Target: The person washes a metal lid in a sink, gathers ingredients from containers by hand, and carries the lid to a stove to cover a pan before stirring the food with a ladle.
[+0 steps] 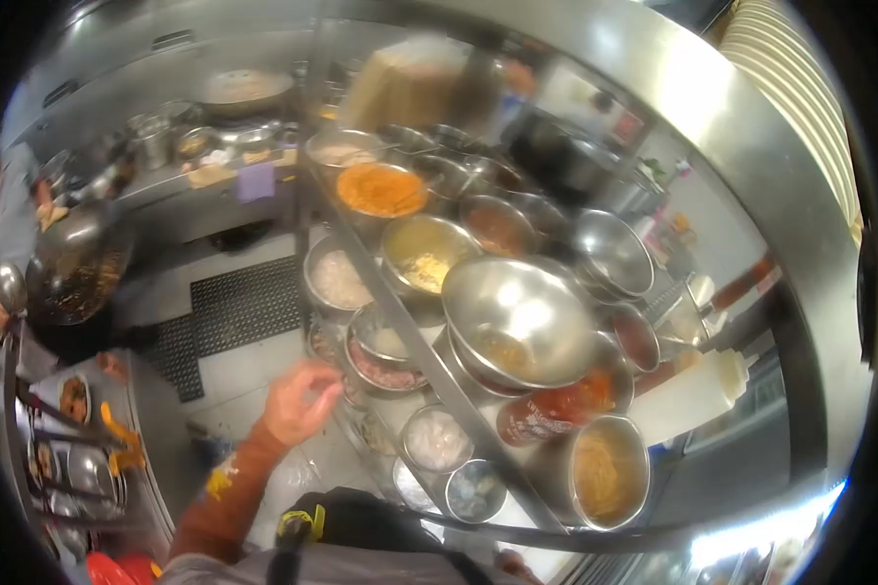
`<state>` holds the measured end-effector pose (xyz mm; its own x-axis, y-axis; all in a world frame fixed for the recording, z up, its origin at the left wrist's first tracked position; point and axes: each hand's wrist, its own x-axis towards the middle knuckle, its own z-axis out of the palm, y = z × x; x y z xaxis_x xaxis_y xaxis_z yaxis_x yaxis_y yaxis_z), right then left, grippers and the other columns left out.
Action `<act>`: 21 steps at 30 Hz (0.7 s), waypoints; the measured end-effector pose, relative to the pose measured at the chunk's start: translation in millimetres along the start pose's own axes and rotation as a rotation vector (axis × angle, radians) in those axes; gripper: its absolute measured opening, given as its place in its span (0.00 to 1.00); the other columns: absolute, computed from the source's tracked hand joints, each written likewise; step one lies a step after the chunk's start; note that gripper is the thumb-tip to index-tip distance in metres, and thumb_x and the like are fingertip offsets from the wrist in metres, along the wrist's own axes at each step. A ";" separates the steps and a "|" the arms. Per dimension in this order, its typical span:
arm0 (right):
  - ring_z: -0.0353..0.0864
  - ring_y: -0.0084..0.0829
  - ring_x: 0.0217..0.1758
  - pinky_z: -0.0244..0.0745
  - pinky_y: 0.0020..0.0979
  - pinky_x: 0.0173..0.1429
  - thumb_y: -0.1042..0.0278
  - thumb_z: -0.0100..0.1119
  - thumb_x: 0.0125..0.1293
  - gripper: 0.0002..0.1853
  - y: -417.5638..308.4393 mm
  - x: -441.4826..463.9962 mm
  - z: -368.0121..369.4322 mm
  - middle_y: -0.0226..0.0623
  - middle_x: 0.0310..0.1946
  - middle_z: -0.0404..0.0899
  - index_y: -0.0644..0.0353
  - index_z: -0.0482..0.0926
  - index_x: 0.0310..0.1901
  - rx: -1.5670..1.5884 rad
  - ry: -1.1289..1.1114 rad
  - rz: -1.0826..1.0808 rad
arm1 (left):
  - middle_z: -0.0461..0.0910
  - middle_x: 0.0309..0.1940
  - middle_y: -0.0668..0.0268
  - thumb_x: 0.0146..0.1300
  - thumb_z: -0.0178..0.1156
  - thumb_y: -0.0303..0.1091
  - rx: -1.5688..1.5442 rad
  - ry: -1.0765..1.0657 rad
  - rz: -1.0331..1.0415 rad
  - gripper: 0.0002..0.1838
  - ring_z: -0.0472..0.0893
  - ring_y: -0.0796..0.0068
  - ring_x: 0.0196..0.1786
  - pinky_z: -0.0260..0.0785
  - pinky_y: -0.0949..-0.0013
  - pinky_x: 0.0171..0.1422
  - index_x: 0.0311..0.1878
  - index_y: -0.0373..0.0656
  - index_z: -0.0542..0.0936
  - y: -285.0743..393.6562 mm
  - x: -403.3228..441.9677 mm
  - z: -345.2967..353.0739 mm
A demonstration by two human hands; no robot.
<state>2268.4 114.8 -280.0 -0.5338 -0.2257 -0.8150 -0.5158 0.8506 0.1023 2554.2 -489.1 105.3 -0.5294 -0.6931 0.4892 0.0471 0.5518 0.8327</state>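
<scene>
My left hand (302, 402) is raised over the tiled floor, left of the ingredient bowls. Its fingers are curled toward the thumb, and nothing shows between them. The closest container is a steel bowl of pinkish meat (385, 372), just to the right and not touched. Past it sits a large shiny mixing bowl (517, 317) with a little yellowish liquid. Nearby are bowls of orange shreds (381, 189), yellow pieces in liquid (427, 268) and white chunks (437, 441). A steel pot of tan paste (607, 473) stands at the lower right. My right hand is not visible.
A metal shelf bar (410, 336) crosses above the bowls. A white squeeze bottle (693, 395) and red sauce bottle (546, 414) lie at right. Stacked plates (790, 93) stand at upper right. On the left, a co-worker (10, 210) is beside a wok (78, 268). Black mats (249, 302) cover some floor.
</scene>
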 end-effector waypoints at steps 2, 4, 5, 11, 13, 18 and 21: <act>0.78 0.41 0.55 0.73 0.38 0.57 0.55 0.56 0.53 0.20 -19.0 -14.4 23.1 0.47 0.48 0.79 0.60 0.81 0.44 -0.074 0.048 -0.053 | 0.79 0.38 0.58 0.47 0.67 0.27 0.023 0.072 0.505 0.14 0.79 0.65 0.39 0.71 0.67 0.43 0.39 0.38 0.79 65.0 61.6 -5.1; 0.78 0.43 0.53 0.73 0.39 0.56 0.56 0.53 0.55 0.19 -31.8 -5.2 63.7 0.48 0.47 0.80 0.59 0.82 0.42 -0.011 0.082 -0.018 | 0.78 0.41 0.57 0.47 0.67 0.27 -0.036 -0.053 0.650 0.14 0.78 0.59 0.45 0.70 0.63 0.47 0.40 0.39 0.80 105.4 98.5 -5.3; 0.78 0.45 0.53 0.73 0.40 0.57 0.56 0.52 0.56 0.18 -34.9 -2.0 81.7 0.48 0.46 0.80 0.59 0.82 0.42 0.016 0.113 -0.068 | 0.79 0.41 0.57 0.47 0.67 0.27 0.000 -0.120 0.715 0.14 0.78 0.59 0.46 0.70 0.62 0.47 0.40 0.40 0.80 120.8 113.9 -2.6; 0.79 0.47 0.49 0.74 0.41 0.53 0.55 0.55 0.52 0.17 -103.2 -40.5 98.1 0.48 0.39 0.82 0.58 0.83 0.36 0.376 0.071 0.028 | 0.80 0.37 0.60 0.48 0.66 0.26 -0.016 -0.438 0.986 0.11 0.80 0.58 0.46 0.72 0.61 0.45 0.37 0.43 0.80 127.4 165.1 6.9; 0.82 0.43 0.44 0.76 0.39 0.49 0.57 0.60 0.50 0.14 -119.9 -46.3 102.7 0.47 0.35 0.83 0.58 0.84 0.33 0.435 0.086 0.124 | 0.80 0.35 0.62 0.49 0.65 0.25 -0.048 -0.402 0.988 0.08 0.81 0.59 0.43 0.73 0.62 0.44 0.34 0.43 0.80 138.5 176.4 1.0; 0.82 0.41 0.41 0.76 0.38 0.46 0.60 0.61 0.49 0.12 -151.8 -42.5 87.4 0.46 0.32 0.82 0.59 0.83 0.32 0.454 0.047 0.146 | 0.78 0.33 0.62 0.51 0.65 0.24 -0.007 -0.529 0.988 0.06 0.80 0.59 0.40 0.73 0.63 0.43 0.33 0.41 0.81 140.8 196.3 3.2; 0.83 0.40 0.39 0.76 0.37 0.45 0.61 0.61 0.49 0.12 -159.6 -44.9 82.7 0.45 0.31 0.82 0.59 0.83 0.31 0.454 0.021 0.160 | 0.76 0.34 0.63 0.50 0.67 0.25 -0.011 -0.652 0.953 0.06 0.79 0.59 0.42 0.73 0.63 0.44 0.34 0.40 0.82 133.8 200.3 -0.7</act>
<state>2430.1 28.4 -306.9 -0.5985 -0.0807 -0.7970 -0.0840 0.9958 -0.0378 2455.1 -554.4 314.9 -0.6121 0.3753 0.6960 0.6682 0.7162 0.2014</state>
